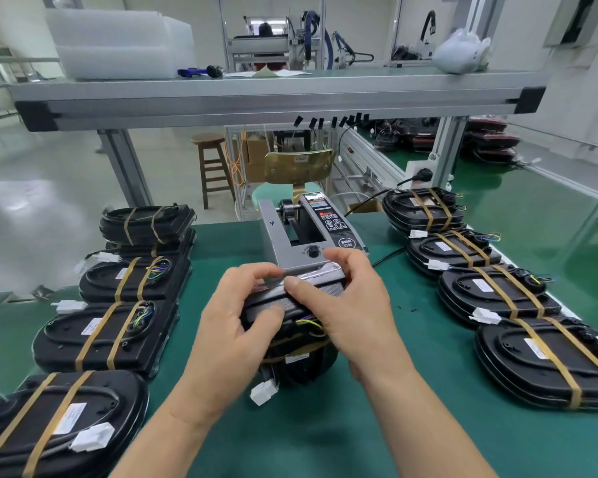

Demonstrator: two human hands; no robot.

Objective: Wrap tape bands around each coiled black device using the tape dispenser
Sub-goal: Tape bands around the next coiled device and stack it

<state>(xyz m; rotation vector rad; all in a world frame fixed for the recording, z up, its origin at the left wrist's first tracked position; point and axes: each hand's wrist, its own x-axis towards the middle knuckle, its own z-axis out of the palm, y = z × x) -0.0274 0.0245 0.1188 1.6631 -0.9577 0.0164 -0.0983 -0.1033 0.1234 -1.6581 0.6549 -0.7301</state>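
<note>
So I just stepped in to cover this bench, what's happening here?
A person is banding black devices with tape. The left hand and right hand hold one black device on edge in front of the tape dispenser, pressing a strip of tape over its top. Banded devices lie in a left row and a right row on the green mat.

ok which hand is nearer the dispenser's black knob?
Right. The right hand has its fingers curled just below and right of the black knob, at the tape dispenser's front edge. The left hand sits farther down-left, gripping the black device.
</note>
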